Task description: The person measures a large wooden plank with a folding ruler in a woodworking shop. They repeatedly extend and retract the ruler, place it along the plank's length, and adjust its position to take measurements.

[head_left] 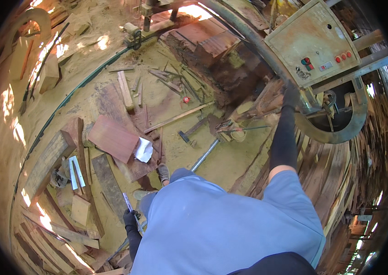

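The left hand (132, 219), gloved, has its fingers closed around a metal ruler (128, 202). The right hand (290, 96), beside the grey control box (312, 43), grips the machine frame (310, 107).

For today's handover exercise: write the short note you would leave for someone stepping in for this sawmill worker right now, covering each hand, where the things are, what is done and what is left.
Left hand: black glove, held low by the hip, gripping a thin flat metal strip.
Right hand: black glove, arm stretched out, resting on the curved steel frame beside the rusty grey control box with red buttons.
Things: the big dark reddish log lies by the frame; a hammer and offcut planks lie in the sawdust.
Done: I cannot tell.
Left: I cannot tell; the log looks whole.
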The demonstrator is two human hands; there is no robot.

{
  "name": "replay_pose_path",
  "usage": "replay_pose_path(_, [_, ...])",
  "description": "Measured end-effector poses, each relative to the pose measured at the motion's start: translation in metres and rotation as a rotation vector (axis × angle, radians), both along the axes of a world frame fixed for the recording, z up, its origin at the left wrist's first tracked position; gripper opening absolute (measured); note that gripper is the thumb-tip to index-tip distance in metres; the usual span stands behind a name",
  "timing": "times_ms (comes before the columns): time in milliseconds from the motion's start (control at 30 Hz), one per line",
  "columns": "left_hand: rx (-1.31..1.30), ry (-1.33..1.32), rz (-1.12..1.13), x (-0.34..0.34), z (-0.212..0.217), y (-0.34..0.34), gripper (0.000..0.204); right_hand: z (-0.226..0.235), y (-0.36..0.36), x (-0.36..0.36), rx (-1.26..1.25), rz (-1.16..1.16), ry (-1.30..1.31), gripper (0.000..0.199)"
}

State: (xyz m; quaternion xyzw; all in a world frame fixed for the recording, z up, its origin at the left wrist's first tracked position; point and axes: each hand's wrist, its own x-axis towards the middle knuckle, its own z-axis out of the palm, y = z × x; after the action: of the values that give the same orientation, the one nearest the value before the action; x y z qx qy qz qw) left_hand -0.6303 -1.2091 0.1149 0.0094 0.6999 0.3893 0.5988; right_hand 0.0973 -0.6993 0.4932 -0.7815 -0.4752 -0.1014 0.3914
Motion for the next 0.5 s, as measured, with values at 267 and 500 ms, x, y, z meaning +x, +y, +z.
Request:
replay_pose_path(267, [-0.044,-0.032,0.007,0.020,-0.012,-0.005,0.010,0.134,0.075,0.067,-0.118,-0.150,-0.493,0.039])
replay_pose_path(500, [0.026,0.012,0.026,0.038,-0.038,0.001,0.023,0.229,0.142,0.158,-0.359,-0.317,-0.620,0.057])
